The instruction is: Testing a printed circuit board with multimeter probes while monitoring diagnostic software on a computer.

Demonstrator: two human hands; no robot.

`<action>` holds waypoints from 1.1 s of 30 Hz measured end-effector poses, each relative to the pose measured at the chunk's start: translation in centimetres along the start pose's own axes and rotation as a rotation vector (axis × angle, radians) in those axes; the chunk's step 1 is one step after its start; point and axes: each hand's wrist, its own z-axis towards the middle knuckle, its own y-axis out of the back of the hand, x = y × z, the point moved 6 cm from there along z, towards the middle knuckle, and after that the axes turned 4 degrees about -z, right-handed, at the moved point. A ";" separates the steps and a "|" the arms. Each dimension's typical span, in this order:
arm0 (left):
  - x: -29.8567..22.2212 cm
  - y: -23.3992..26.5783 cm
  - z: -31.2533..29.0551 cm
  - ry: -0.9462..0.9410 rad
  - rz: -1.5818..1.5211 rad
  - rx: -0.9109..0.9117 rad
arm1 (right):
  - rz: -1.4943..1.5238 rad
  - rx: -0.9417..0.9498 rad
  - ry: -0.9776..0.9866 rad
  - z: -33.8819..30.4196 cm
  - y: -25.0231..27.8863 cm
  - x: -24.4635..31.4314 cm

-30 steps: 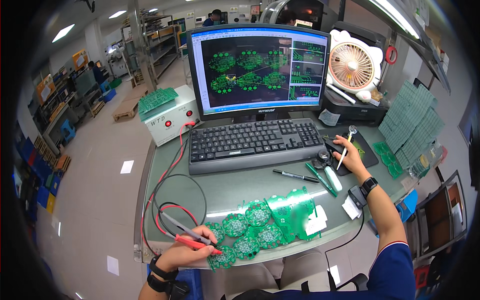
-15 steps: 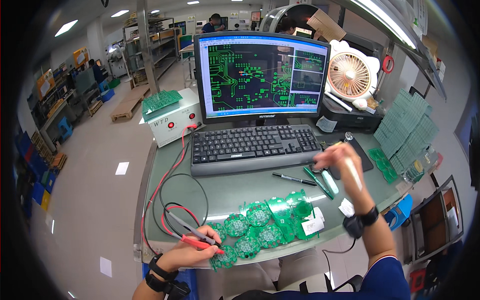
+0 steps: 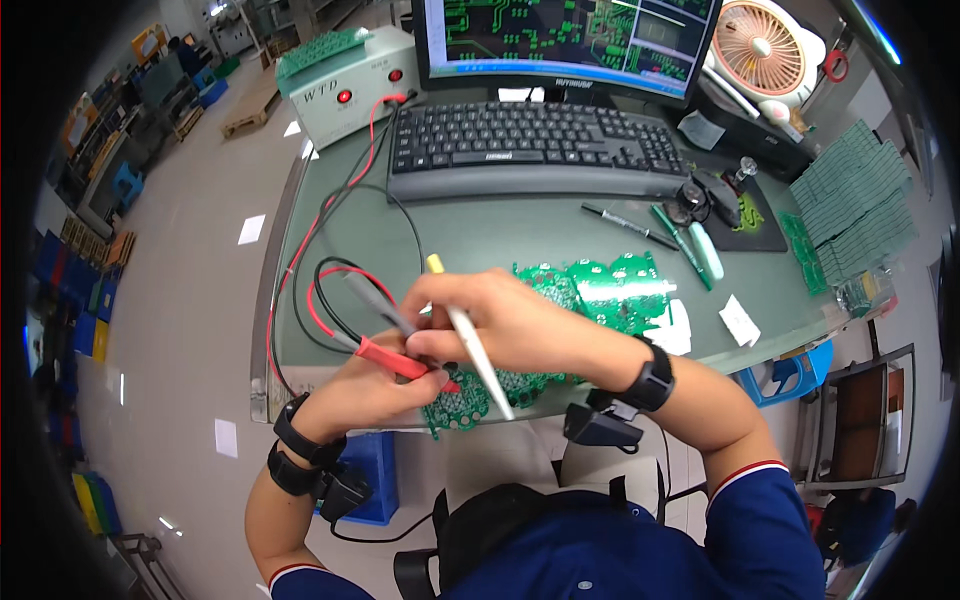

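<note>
My left hand (image 3: 365,398) is closed around a red test probe (image 3: 388,358), its tip close above the green circuit boards (image 3: 455,405) at the desk's front edge. Right beside it, my right hand (image 3: 500,318) is closed on a slim white pen-shaped tool (image 3: 478,358) with a yellow end. Its fingertips also meet a grey test probe (image 3: 372,298); whether they grip it I cannot tell. The panel of joined round boards (image 3: 620,280) runs off to the right, partly hidden under my right hand and forearm.
Behind lie a black keyboard (image 3: 540,140), a monitor (image 3: 560,80) and a white box (image 3: 350,95) wired to the probes. Several pens (image 3: 682,245) and a mouse (image 3: 715,195) are at right, with white paper scraps (image 3: 740,320). Cable loops (image 3: 315,270) cross the left side.
My right hand has come down from near the mouse to my left hand, bringing the white tool. The view has tilted downward. My left hand keeps the red probe.
</note>
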 end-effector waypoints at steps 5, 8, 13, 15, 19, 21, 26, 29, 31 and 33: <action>-0.2 -0.4 0.3 -0.038 -0.300 0.031 | 0.122 -0.223 -0.236 -4.7 3.0 -2.2; -0.2 -0.5 -0.1 -0.048 -0.359 0.043 | 0.402 -0.221 -0.347 -7.9 2.9 -3.0; 0.1 -0.4 0.1 -0.013 -0.363 0.053 | 0.604 -0.284 -0.464 -9.9 0.4 -3.4; 0.0 -0.3 0.1 -0.045 -0.339 0.041 | 0.564 -0.328 -0.401 -10.1 -0.1 -3.7; 0.5 -0.2 0.1 -0.076 -0.326 0.032 | 0.475 -0.352 -0.371 -10.3 -0.7 -4.3; 0.3 -0.4 0.1 -0.023 -0.391 0.027 | 0.426 -0.371 -0.370 -10.4 -0.8 -4.4; 0.8 -0.1 0.2 -0.075 -0.476 0.017 | 0.362 -0.372 -0.381 -10.4 -0.9 -4.4; 0.9 0.1 0.3 -0.130 -0.542 -0.008 | 0.324 -0.371 -0.378 -10.4 -0.9 -4.4; 0.9 0.0 0.3 -0.141 -0.549 -0.015 | 0.294 -0.368 -0.374 -10.4 -1.0 -4.5; 0.7 0.0 0.3 -0.126 -0.531 -0.019 | 0.255 -0.376 -0.331 -10.3 -1.0 -4.3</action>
